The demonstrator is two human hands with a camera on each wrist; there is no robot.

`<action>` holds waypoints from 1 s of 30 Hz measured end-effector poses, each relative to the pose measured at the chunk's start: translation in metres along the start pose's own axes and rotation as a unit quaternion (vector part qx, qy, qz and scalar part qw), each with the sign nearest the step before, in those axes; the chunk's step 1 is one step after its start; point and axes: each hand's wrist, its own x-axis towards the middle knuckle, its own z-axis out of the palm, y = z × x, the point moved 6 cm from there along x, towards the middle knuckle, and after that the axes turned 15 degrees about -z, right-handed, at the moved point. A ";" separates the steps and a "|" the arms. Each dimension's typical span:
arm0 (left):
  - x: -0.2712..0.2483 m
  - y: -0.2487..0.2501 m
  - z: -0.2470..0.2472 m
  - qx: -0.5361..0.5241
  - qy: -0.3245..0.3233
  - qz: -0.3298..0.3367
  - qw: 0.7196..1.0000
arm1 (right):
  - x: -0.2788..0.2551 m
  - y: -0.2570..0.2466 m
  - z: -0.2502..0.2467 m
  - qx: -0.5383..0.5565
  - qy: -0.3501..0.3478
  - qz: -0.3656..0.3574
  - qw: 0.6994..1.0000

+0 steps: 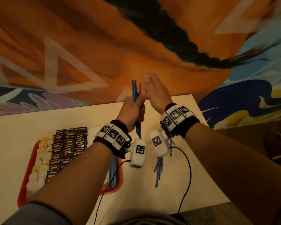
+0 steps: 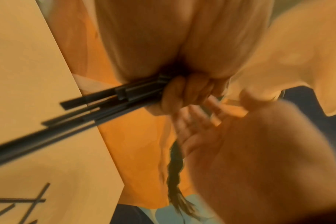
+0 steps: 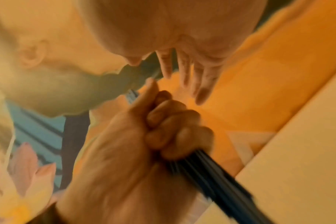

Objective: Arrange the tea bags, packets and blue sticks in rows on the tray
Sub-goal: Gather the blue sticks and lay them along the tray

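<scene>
Blue sticks, bundle [image 1: 136, 95]: thin, straight, held upright in the fist of the left hand [image 1: 131, 109] above the table [image 1: 201, 184].

Right hand [image 1: 156, 91] flat, fingers straight, empty, just beside the bundle tips. Red plastic tray [image 1: 116, 187], near left: glossy dark packets [image 1: 66, 150], print blurred; white tea bags [image 1: 39, 161] with yellow tags, one reading "TEA"; sticks partly hidden under the forearm. Loose sticks [image 1: 158, 169] on the table, right of the tray.

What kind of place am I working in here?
Probably a café or break-room corner, though that is a guess. A red tray holds rows of tea bags and dark packets on a pale table, set against a bright painted mural.
</scene>
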 end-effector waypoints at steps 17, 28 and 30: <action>-0.012 0.021 -0.013 -0.029 0.025 0.092 0.995 | -0.084 0.030 0.055 0.432 0.001 0.400 0.809; -0.016 0.010 -0.015 0.003 0.060 0.097 0.993 | -0.073 0.018 0.054 0.498 0.010 0.384 0.778; -0.017 0.008 -0.014 0.020 0.065 0.086 0.994 | -0.071 0.020 0.054 0.497 0.016 0.377 0.782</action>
